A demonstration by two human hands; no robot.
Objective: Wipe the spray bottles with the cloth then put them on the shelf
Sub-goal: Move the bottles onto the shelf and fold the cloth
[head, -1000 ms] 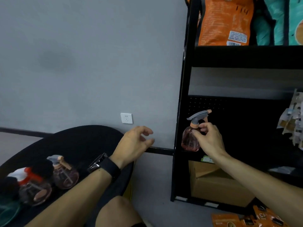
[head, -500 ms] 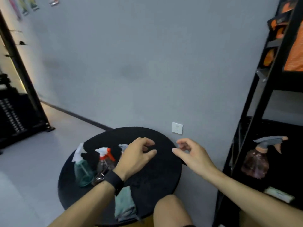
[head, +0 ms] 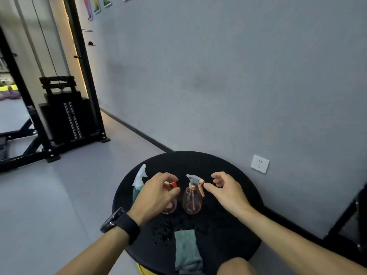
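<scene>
Three spray bottles stand on a round black table point(head: 228, 241). A pink bottle with a grey and orange trigger head point(head: 192, 197) is in the middle. My right hand point(head: 226, 190) hovers just right of it, fingers apart, holding nothing. My left hand point(head: 156, 194) hangs in front of a pink bottle with a red trigger point(head: 170, 205) and hides most of it; its fingers are curled but grip nothing. A teal bottle with a white head point(head: 139, 180) stands at the left. A folded green-grey cloth point(head: 187, 251) lies at the table's near edge.
A grey wall with a white socket point(head: 260, 164) runs behind the table. The black shelf frame point(head: 345, 217) shows at the right edge. A black weight-stack machine point(head: 67, 116) stands on the floor at far left. My knee point(head: 236, 266) is under the table's near edge.
My right hand let go of the pink bottle on the shelf and came back over the table. The view swung left from the shelf to the table. Both hands now hover at the bottles.
</scene>
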